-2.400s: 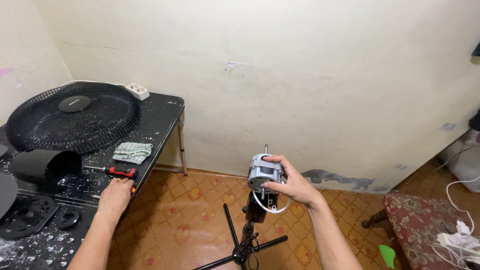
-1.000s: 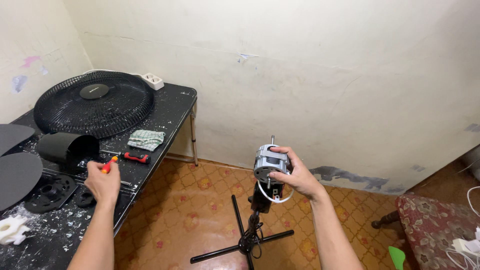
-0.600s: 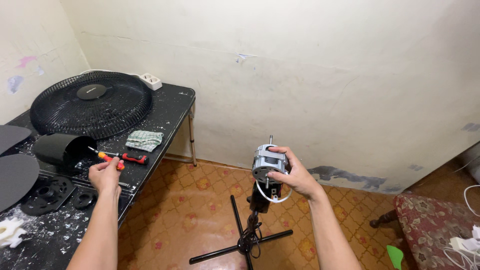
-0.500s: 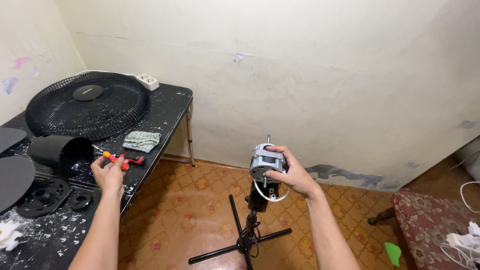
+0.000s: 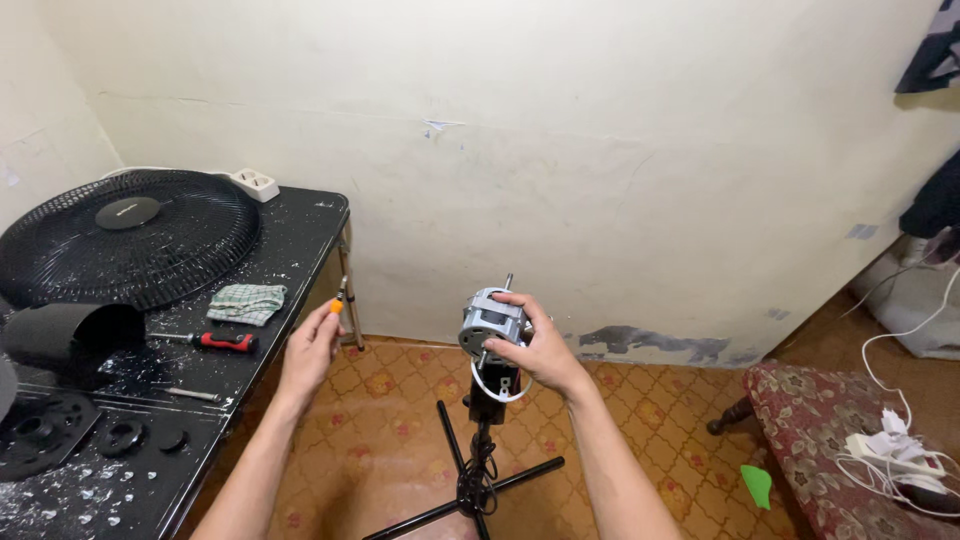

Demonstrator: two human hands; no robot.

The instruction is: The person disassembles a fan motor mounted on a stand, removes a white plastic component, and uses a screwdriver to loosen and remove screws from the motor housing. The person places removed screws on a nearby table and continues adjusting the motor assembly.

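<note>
My right hand [image 5: 538,347] grips a silver fan motor [image 5: 490,320] mounted on top of a black stand [image 5: 478,470]; a thin shaft sticks up from the motor and a white wire loops below it. My left hand [image 5: 310,345] holds a small screwdriver with an orange handle [image 5: 340,298] in its fingertips, in the air between the table edge and the motor. A second screwdriver with a red handle [image 5: 215,341] lies on the black table [image 5: 290,250], left of my left hand.
On the table lie a round black fan grille [image 5: 120,235], a black motor cover [image 5: 65,335], round black fan parts [image 5: 45,435], a folded checked cloth [image 5: 245,302] and a white power strip [image 5: 252,183]. A patterned stool [image 5: 850,440] with white cables stands at right.
My left hand has lifted the orange-handled screwdriver off the table and carried it right, toward the motor. My right hand has stayed on the motor.
</note>
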